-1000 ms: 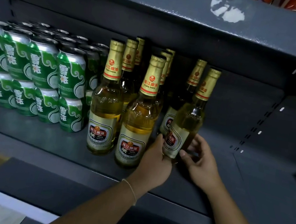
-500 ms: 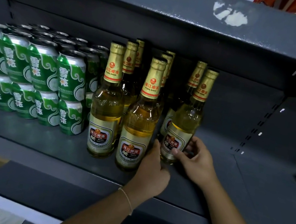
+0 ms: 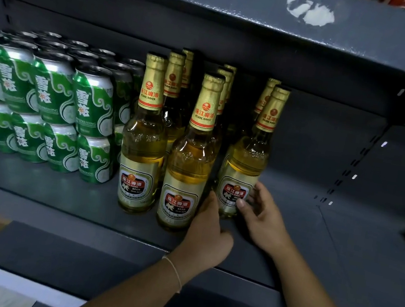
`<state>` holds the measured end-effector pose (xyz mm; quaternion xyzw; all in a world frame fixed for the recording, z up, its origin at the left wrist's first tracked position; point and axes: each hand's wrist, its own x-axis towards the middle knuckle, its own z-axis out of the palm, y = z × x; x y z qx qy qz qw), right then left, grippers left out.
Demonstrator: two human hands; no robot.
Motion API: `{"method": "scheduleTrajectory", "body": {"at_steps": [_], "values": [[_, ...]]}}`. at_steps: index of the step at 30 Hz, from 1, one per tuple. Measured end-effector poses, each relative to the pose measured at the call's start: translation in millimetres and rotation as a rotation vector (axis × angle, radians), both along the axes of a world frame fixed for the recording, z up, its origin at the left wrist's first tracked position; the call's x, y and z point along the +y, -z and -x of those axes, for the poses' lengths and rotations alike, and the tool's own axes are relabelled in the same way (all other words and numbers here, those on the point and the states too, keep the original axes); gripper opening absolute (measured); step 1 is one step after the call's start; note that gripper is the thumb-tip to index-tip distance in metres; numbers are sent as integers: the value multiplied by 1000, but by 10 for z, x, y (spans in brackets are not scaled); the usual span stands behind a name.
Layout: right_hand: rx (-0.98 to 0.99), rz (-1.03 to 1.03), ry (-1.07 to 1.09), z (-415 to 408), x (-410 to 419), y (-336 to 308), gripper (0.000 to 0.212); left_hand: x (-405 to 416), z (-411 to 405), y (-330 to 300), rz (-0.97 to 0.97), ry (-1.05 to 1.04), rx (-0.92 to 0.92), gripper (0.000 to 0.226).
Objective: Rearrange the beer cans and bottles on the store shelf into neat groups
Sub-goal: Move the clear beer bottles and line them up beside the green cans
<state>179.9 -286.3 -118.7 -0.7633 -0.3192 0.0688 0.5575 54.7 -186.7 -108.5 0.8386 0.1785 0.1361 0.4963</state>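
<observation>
Green cans point(image 3: 44, 104) with white swirls, amber bottles point(image 3: 192, 151) with gold foil necks, red-and-gold labels, dark grey shelf point(image 3: 39, 188)

Dark grey metal shelving unit

An upper grey shelf board point(image 3: 246, 3) shows a chipped white paint patch point(image 3: 310, 10); the perforated upright slot strip point(image 3: 353, 166) stands at right.
</observation>
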Motion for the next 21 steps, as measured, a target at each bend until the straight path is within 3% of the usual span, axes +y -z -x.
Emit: {"method": "scheduleTrajectory", "body": {"at_steps": [16, 21], "values": [[66, -60, -25, 39, 93, 53, 71, 32, -16, 69, -43, -27, -66, 87], [63, -92, -4, 39, 109, 66, 66, 37, -22, 68, -48, -30, -80, 86]]}}
